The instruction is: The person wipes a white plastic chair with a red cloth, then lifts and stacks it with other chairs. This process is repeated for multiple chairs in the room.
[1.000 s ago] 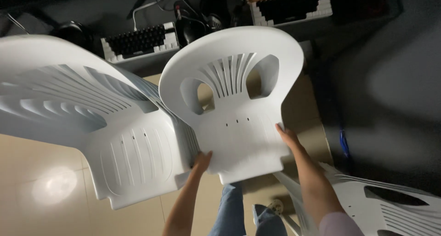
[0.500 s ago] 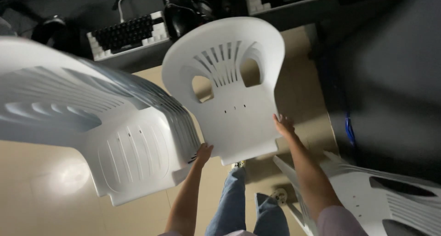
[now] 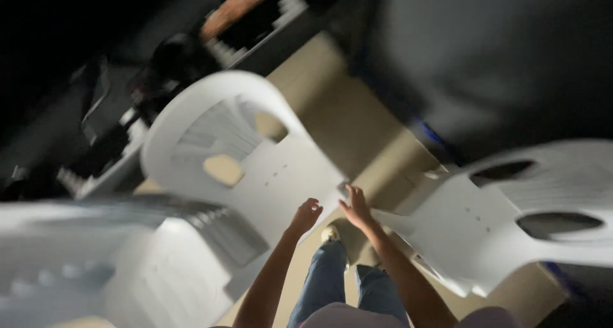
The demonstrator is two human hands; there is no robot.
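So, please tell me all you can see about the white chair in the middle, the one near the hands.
The white chair looks like moulded plastic, with a rounded backrest, a fan of slats and two side openings. Small holes mark its seat. It is tilted, backrest away from the person, and blurred. The left hand and right hand are at its seat edge; contact is unclear. Other white chairs flank it.

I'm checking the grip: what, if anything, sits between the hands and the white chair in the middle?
Nothing visible. The left hand and right hand are both at the front edge of the white chair, though blur hides whether they touch it.
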